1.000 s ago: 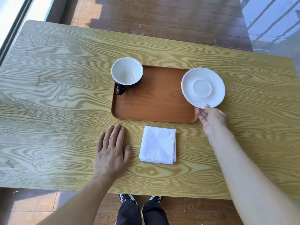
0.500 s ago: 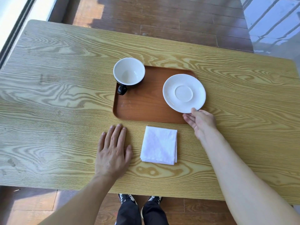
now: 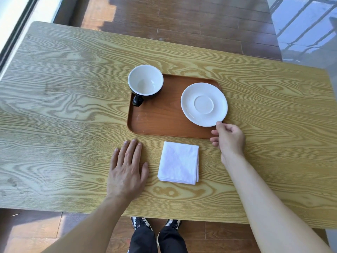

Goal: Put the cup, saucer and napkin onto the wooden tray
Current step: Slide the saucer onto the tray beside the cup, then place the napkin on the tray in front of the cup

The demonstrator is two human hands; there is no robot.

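Note:
The wooden tray (image 3: 160, 121) lies in the middle of the table. A cup (image 3: 145, 80), black outside and white inside, stands on the tray's far left corner with its handle toward me. The white saucer (image 3: 204, 104) rests on the tray's right side, its edge overhanging the right rim. My right hand (image 3: 228, 137) is just in front of the saucer, fingers loosely curled, thumb tip at the saucer's near rim. The folded white napkin (image 3: 178, 163) lies on the table in front of the tray. To the napkin's left, my left hand (image 3: 127, 168) lies flat on the table.
The light wooden table (image 3: 63, 106) stretches wide on both sides of the tray. Its near edge is just above my shoes (image 3: 156, 223). A dark wood floor lies beyond the far edge, and a window frame runs along the far left.
The saucer went left from the table onto the tray's right side. My right hand's fingers have come out from under it. My left hand, the cup and the napkin stayed put.

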